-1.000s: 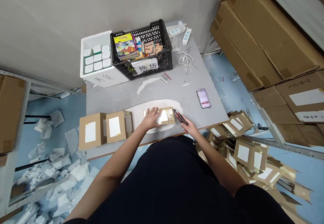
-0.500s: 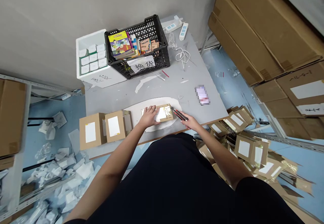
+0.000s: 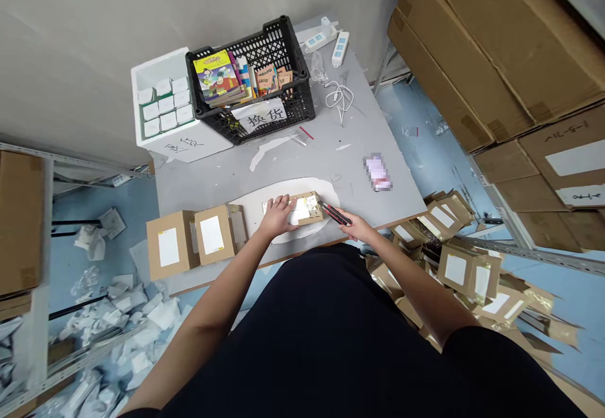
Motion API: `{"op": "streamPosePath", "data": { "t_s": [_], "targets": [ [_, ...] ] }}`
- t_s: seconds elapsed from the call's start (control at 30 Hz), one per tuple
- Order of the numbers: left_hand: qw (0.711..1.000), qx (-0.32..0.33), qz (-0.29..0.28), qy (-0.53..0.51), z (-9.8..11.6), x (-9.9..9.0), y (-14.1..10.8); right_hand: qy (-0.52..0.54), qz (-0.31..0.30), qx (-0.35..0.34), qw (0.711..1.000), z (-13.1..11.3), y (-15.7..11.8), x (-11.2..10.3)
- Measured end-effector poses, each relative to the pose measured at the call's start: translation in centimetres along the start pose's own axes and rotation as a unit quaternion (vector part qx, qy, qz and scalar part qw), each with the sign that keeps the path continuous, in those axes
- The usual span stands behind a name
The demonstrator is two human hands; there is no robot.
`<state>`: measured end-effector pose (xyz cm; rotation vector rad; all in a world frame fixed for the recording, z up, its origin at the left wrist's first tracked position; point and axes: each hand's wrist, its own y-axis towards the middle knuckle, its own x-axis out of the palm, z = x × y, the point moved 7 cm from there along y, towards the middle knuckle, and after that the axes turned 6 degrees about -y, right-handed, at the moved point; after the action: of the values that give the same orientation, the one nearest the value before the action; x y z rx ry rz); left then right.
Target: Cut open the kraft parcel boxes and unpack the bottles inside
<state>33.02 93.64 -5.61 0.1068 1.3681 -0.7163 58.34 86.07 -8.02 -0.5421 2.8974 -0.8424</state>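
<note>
My left hand (image 3: 278, 215) lies flat on a kraft cardboard mailer (image 3: 306, 209), pressing it against the white patch on the grey table. The mailer has a white label and torn gold foil at its open end. My right hand (image 3: 355, 225) grips a red and black utility knife (image 3: 335, 214), its tip at the mailer's right edge. Beside my left hand stand two closed kraft boxes with white labels (image 3: 212, 234) (image 3: 169, 247).
A black crate (image 3: 250, 77) holds books, next to a white foam box (image 3: 161, 99) of small white cartons. A power strip (image 3: 339, 48), a white cable (image 3: 339, 96) and a blurred phone (image 3: 378, 172) lie on the table. Opened mailers (image 3: 454, 270) and white scraps (image 3: 142, 330) cover the floor; large cartons (image 3: 491, 46) stack at right.
The view has tilted slightly, shifting everything up and left. My right hand has come closer to the mailer with the knife, and my left hand stays on it.
</note>
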Motion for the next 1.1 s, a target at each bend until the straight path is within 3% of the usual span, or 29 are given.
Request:
{"op": "streamPosePath", "data": {
  "t_s": [0.23, 0.43, 0.53, 0.67, 0.83, 1.1],
  "targets": [
    [1.000, -0.003, 0.002, -0.013, 0.2, -0.2, -0.1, 0.021, -0.005, 0.019, 1.000, 1.4, -0.7, -0.2],
    [1.000, -0.001, -0.005, -0.008, 0.2, -0.2, -0.2, 0.015, -0.024, 0.035, 0.999, 1.7, -2.4, 1.2],
    [1.000, 0.007, 0.005, -0.015, 0.2, -0.2, -0.4, 0.017, -0.007, 0.041, 0.999, 1.9, -3.2, 1.1],
    [1.000, 0.006, 0.005, -0.021, 0.3, -0.2, -0.6, 0.028, 0.047, 0.046, 0.997, 1.7, -3.7, -0.6],
    [1.000, -0.002, 0.000, -0.027, 0.4, -0.3, -0.6, 0.054, 0.103, 0.029, 0.993, 0.4, -1.7, -1.8],
    [0.999, 0.006, 0.013, -0.032, 0.2, -0.3, -0.7, 0.041, 0.083, 0.031, 0.995, 1.0, 1.4, 0.9]
  ]
}}
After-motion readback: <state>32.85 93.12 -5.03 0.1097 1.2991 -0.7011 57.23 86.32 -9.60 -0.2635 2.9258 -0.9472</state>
